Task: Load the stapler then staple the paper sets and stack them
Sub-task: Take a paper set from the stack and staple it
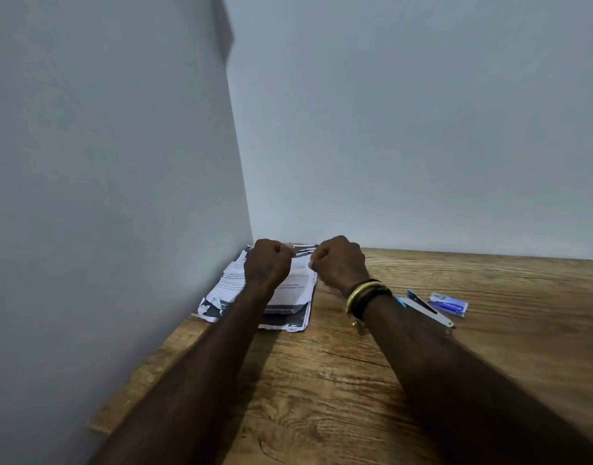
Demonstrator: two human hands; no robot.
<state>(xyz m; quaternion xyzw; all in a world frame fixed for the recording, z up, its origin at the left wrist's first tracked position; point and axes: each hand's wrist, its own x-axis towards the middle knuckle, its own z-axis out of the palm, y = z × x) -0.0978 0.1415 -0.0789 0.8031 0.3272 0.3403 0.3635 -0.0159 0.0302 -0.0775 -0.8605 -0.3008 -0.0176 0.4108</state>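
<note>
One ragged stack of printed paper sets [290, 290] lying in far left corner of wooden table [321, 391], against wall [120, 162]. Stapler [429, 310] well right of stack, swung open, near end hidden behind right forearm. Blue staple box [448, 304] just beside stapler. Left hand [267, 261] and right hand [341, 261] raised over stack, fingers curled into fists, knuckles near, not touching. Gold and black bangles [365, 294] on right wrist.

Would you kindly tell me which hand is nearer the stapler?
Right. The right hand is left of the stapler; the left hand is farther left, over the papers.
</note>
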